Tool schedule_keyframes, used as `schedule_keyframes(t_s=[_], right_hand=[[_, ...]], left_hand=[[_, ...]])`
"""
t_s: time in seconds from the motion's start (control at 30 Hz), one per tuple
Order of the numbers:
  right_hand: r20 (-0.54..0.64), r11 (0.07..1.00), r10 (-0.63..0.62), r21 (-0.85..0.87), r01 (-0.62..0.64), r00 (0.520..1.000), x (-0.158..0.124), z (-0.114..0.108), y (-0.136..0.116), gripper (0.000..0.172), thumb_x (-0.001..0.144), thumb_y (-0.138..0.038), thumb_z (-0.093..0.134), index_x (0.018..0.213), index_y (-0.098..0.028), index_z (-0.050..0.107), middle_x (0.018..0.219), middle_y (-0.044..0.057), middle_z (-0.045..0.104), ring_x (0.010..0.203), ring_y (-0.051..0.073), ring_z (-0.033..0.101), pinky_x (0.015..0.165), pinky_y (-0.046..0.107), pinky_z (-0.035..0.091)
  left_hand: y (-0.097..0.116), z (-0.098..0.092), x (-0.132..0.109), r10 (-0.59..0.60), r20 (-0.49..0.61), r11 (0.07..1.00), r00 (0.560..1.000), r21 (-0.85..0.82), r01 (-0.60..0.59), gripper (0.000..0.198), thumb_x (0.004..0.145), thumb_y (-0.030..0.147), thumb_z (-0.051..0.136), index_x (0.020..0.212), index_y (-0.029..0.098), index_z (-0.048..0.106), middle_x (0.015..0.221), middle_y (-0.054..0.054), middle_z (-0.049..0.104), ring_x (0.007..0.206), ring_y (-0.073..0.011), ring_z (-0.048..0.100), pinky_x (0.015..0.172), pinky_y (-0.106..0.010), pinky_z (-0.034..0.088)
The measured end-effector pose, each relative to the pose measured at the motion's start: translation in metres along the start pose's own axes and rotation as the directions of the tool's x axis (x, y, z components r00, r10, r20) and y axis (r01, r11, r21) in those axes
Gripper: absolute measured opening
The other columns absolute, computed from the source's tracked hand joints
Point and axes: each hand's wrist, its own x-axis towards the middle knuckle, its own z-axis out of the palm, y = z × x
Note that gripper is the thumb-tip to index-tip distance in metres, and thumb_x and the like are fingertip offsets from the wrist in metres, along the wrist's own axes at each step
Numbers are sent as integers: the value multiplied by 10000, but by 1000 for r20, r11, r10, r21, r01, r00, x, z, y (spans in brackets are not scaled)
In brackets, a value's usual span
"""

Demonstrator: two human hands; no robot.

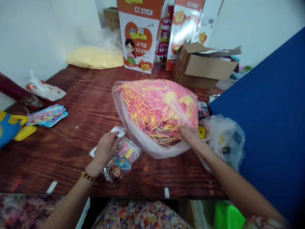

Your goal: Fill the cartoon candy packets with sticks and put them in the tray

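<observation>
- Across the middle of the dark wooden table (81, 140), a large clear bag (157, 153) lies on its side, its mouth gaping towards the near left, full of thin pink and yellow sticks (145, 116).
- The person's right hand (190, 134) is at the near right part of that mouth, fingers against the film and sticks — from where I stand, I can't tell whether they have closed on anything.
- The left hand (106, 148) is bent over some small printed packets (127, 156) just left of the bag, fingertips touching a packet's white top; whether they pinch it, I can't tell.
- A beaded bracelet (88, 176) circles the left wrist.
- Far left, a bag of pale yellow contents (95, 57) rests beside a tall "CC STICK" carton (138, 38).
- Far right sits an open cardboard box (207, 68); nearer, a crumpled plastic bag (234, 136) lies beside a blue panel (269, 114).
- Over on the left — a tissue pack (51, 92), with a fan of bright sachets (47, 115) nearer.
</observation>
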Motion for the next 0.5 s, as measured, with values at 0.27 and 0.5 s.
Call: schedule_keyframes(t_s=[0.27,0.5], right_hand=[[-149,988,-75,-145,53,986,-2,11,-2,330,965,-121,360,1195,-133,597,1087,159,650,965,273,619,666,327,431],[-262,935,-309,-261,241,914,5,9,-1,268,971,-168,424,1041,-156,682,1180,170,616,1041,295,502,853,411,362]], left_hand=[[-18,-3,13,-192,0,911,981,371,178,482,943,423,494,1309,124,587,1174,-190,613,1075,-362,558,871,-462,461],[-18,1,14,-307,101,863,946,448,232,472,927,461,512,1270,155,615,1184,-189,587,1093,-379,546,845,-457,454]])
